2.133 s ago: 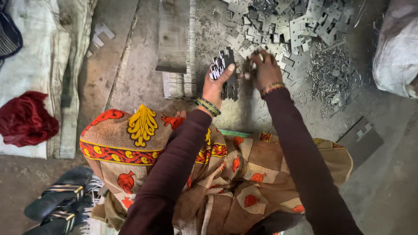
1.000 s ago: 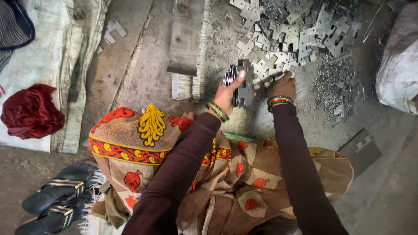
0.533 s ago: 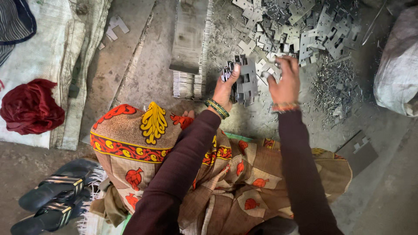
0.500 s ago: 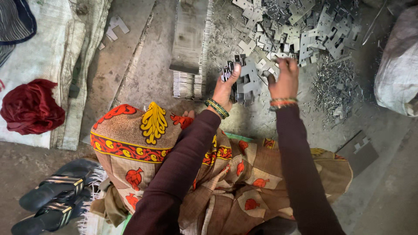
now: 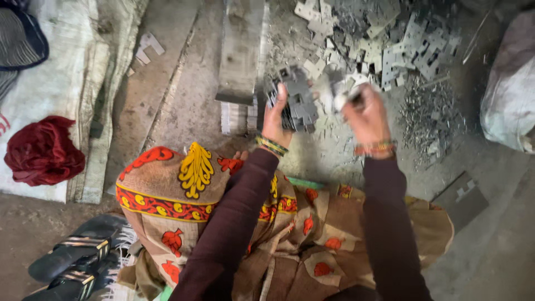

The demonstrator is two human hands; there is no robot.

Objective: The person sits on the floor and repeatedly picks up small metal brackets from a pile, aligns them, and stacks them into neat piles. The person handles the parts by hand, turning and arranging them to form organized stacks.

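Gathering step: the left hand grips a stack of flat metal plates, fingers wrapped around its near edge, held upright above the floor.
Feeding hand: the right hand is raised just beside the stack, fingers pinched on one loose plate; motion blur hides the exact grip.
Step in hand: judged as adding single plates to the held stack, one at a time.
Next move calls for: lining up the notched outline of the loose plate with the stack face, then sliding it flat against the others while the left grip loosens only slightly.
Near surroundings: patterned cloth over the lap, dark sandals at lower left.
Middle ground: a short row of stacked plates stands on the floor just left of the left hand, beside a long metal bar.
Far ground: pile of loose plates ahead; metal shavings to its right; white sack at far right; red cloth on sacking at left.
Obstructions: none between the hands; the shavings lie near the reach path to the pile.
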